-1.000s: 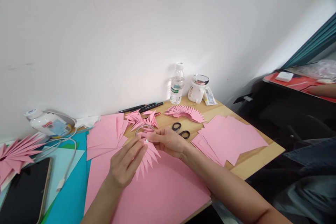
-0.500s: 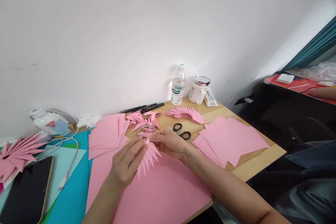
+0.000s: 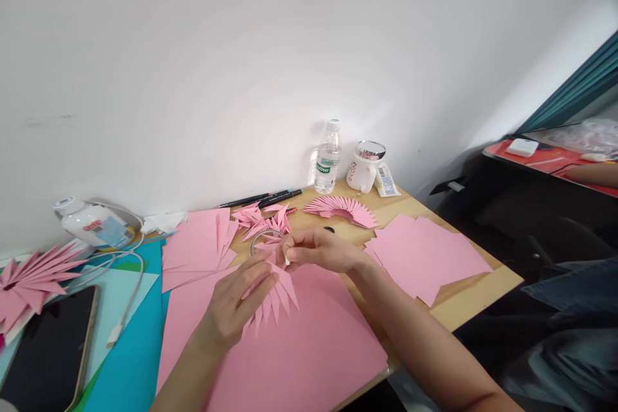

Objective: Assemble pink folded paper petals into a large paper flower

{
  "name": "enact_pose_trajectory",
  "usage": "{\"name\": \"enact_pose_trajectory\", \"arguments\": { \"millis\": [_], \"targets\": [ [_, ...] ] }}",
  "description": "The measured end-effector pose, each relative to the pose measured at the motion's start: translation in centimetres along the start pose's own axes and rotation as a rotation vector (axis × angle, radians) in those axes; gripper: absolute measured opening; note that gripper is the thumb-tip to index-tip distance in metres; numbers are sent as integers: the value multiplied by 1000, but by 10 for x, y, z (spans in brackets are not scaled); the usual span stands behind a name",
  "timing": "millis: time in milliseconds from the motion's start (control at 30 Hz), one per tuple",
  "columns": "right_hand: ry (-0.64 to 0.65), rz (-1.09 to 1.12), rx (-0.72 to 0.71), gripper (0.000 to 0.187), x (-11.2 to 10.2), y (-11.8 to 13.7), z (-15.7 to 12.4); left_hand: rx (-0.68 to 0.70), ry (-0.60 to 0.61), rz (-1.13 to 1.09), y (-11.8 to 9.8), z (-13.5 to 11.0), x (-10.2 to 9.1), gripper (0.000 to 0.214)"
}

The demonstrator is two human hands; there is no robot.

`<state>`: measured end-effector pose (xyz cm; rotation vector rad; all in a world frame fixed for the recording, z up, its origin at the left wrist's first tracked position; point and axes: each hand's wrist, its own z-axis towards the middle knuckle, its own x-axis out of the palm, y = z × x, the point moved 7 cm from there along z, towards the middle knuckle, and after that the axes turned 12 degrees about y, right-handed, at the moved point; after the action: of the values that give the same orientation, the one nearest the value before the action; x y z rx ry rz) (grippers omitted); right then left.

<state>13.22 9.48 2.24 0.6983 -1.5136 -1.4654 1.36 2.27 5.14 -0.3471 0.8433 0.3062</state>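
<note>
My left hand is closed on a spiky fan of folded pink paper, whose points spread down and to the right. Thumb and fingers of my right hand pinch a tiny white scrap just above the fan; its exact kind is unclear. Behind both hands shows the curved edge of a greyish ring, the rest of it covered. Beneath them lies a large pink sheet. One black handle of the scissors peeks out past my right hand.
Pink folded pieces, pens and a curved pleated strip lie behind. A water bottle and white mug stand by the wall. Pink sheets are right; a phone and cable left.
My right hand has lifted slightly and turned, drawing the white scrap a little right, away from my left fingers. It now covers most of the scissors. My left hand keeps hold of the fan.
</note>
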Motion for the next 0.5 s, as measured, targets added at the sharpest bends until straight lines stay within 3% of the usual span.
{"name": "enact_pose_trajectory", "arguments": {
  "millis": [200, 500],
  "targets": [
    [120, -339, 8, 21, -1, 3, -5, 141, -4, 135, -12, 5, 2, 30],
    [150, -419, 23, 21, 3, 7, -6, 137, 22, 93, -13, 6, 6, 34]
  ]
}}
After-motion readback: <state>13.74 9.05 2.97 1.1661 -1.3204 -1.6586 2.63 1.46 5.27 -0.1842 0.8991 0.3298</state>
